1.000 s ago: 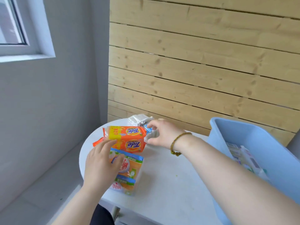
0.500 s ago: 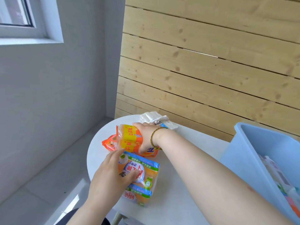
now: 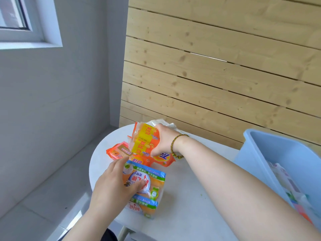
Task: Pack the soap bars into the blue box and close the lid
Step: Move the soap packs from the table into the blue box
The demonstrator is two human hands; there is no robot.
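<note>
My right hand (image 3: 164, 140) grips an orange and yellow soap pack (image 3: 144, 139) and tilts it up off the pile. A second orange pack (image 3: 163, 158) lies under it. My left hand (image 3: 114, 186) rests on a blue, green and orange soap pack (image 3: 151, 188) at the table's near edge, fingers curled over its top. A small orange soap bar (image 3: 118, 151) lies to the left. The blue box (image 3: 257, 153) stands open at the right with several packs (image 3: 286, 185) inside. No lid is in view.
The round white table (image 3: 187, 197) holds everything. A clear plastic-wrapped pack (image 3: 157, 122) lies behind my right hand, near the wooden slat wall (image 3: 217, 75). A grey wall and a window are at the left, with grey floor below.
My right hand moved from the clear pack at the back onto the top orange soap pack and tilted it upward. My left hand stayed on the blue and orange pack.
</note>
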